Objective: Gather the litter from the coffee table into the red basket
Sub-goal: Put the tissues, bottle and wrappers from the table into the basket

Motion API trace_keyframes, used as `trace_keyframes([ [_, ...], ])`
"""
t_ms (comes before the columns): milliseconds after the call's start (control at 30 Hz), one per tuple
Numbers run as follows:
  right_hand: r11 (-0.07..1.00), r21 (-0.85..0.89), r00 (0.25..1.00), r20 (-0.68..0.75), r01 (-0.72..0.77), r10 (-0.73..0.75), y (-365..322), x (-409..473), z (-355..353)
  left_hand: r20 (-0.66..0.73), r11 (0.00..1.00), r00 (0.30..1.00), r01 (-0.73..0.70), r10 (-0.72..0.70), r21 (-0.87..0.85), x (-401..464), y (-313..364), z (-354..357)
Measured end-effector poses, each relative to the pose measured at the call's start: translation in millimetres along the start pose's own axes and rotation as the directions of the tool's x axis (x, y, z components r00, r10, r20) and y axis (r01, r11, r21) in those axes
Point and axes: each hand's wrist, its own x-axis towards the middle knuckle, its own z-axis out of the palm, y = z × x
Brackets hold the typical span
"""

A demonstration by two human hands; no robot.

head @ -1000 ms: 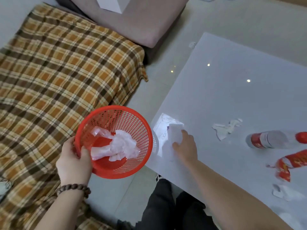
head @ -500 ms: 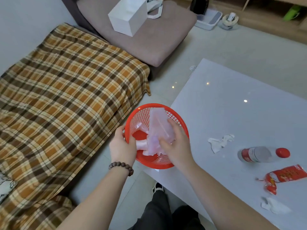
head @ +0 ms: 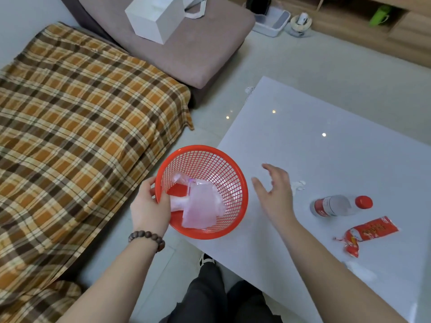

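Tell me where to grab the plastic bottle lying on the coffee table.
Probably best: the right hand comes from above and closes across the clear middle of the bottle. It lies on its side, red cap pointing right, so the round body is fully exposed.

Home living room: plaid-covered sofa (head: 81, 136), glossy coffee table (head: 326, 159), wooden cabinet (head: 396, 31).

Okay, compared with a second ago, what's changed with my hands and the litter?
The right hand picked the clear plastic wrapper off the coffee table, dropped it into the red basket, and now hovers open beside it. The left hand keeps its grip on the rim. Bottle, red packet and tissue scraps lie untouched.
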Motion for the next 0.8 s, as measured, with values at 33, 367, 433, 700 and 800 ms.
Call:
trace_keyframes([
  [33,0.996,-0.057,0.997,0.003,-0.073,0.073,23.3,5.3,-4.2,-0.003,1.0,1.0,-0.001,0.001,0.01,0.8,-0.9,2.3],
  [367,0.854,-0.468,0.908,0.213,-0.228,0.36,180.5,57.5,20.3,-0.028,0.988,0.994,-0.104,0.108,0.118,16.9,-8.8,33.1],
  [433,0.845,-0.489,0.925,0.174,-0.216,0.337,191.1,60.0,26.5,-0.027,0.984,0.992,-0.121,0.125,0.131,17.9,-9.0,40.6],
  [700,0.927,-0.308,0.968,0.062,-0.212,0.242,163.5,48.0,7.3,0.002,0.98,0.991,-0.131,0.133,0.146,7.0,6.4,62.4],
  [800,0.991,-0.077,0.991,-0.084,-0.113,0.107,107.6,36.4,-10.6,0.025,0.981,0.989,-0.15,0.148,0.125,-2.4,22.5,67.7],
])
